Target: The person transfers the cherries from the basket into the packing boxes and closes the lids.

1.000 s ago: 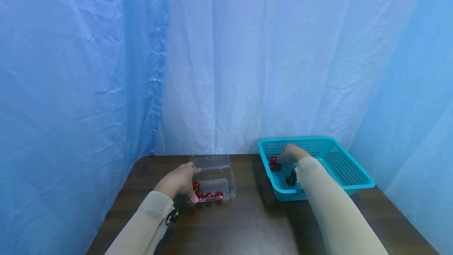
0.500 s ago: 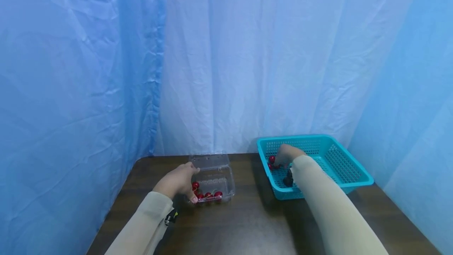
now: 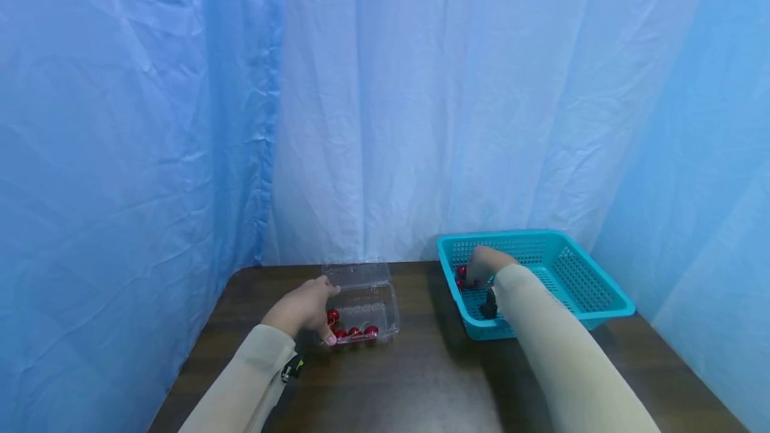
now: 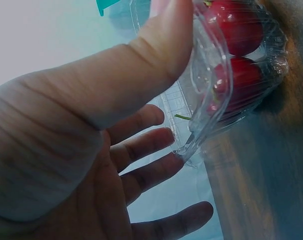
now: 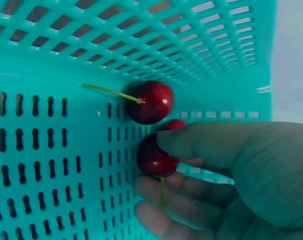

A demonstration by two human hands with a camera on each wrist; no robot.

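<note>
On the dark table stands a clear plastic clamshell box (image 3: 373, 299) with its lid open and red cherries (image 3: 355, 331) inside. My left hand (image 3: 303, 309) holds its left side. In the left wrist view the thumb of this hand (image 4: 166, 75) lies over the box rim (image 4: 206, 75), the fingers are spread behind it, and cherries (image 4: 236, 25) show through the plastic. My right hand (image 3: 484, 260) is down in the teal basket (image 3: 601, 286), in its near left corner. There it (image 5: 156, 172) pinches one cherry (image 5: 149, 160) between thumb and fingers, beside a stemmed cherry (image 5: 150, 102).
Blue cloth hangs close behind and along both sides of the table (image 3: 421, 366). The basket floor (image 5: 41, 150) is perforated. A third cherry (image 5: 179, 124) peeks out behind my thumb. A dark wrist camera (image 3: 490, 303) sits on my right forearm inside the basket.
My right hand has shifted slightly left and lower in the basket, onto the cherries in its corner. The left hand and the clear box have stayed where they were.
</note>
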